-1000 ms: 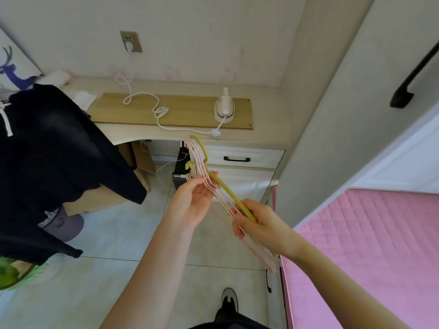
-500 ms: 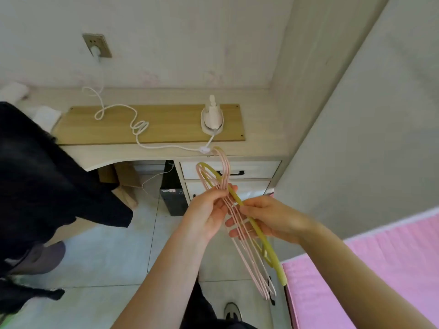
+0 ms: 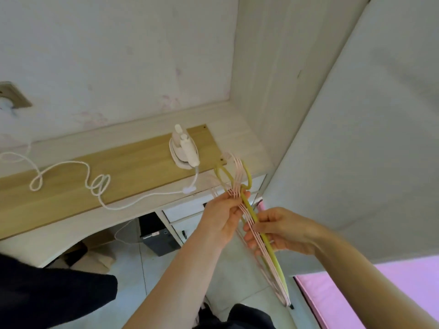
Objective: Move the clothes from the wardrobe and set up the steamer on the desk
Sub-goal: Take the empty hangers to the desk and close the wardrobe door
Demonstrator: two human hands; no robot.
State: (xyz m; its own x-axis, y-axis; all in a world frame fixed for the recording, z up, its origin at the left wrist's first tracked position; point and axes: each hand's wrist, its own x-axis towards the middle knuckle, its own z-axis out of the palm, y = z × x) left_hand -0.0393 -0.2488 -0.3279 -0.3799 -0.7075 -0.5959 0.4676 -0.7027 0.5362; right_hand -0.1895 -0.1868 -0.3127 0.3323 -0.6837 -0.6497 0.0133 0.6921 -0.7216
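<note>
Both my hands hold a bundle of empty hangers, several thin pink ones and one thicker yellow one, with hooks pointing up toward the desk. My left hand pinches the bundle just below the hooks. My right hand grips the shafts lower down. A small white steamer stands upright on the wooden board of the desk, its white cord curling left toward a wall socket. Dark clothes hang at the lower left.
The wardrobe side panel and a pale door rise on the right. Desk drawers and a black box sit under the desk. A pink bed cover fills the lower right. Tiled floor lies below.
The view has swung closer to the desk and tilted. My hands have carried the hanger bundle up toward the desk's right end, and the dark clothes have slid toward the lower left edge.
</note>
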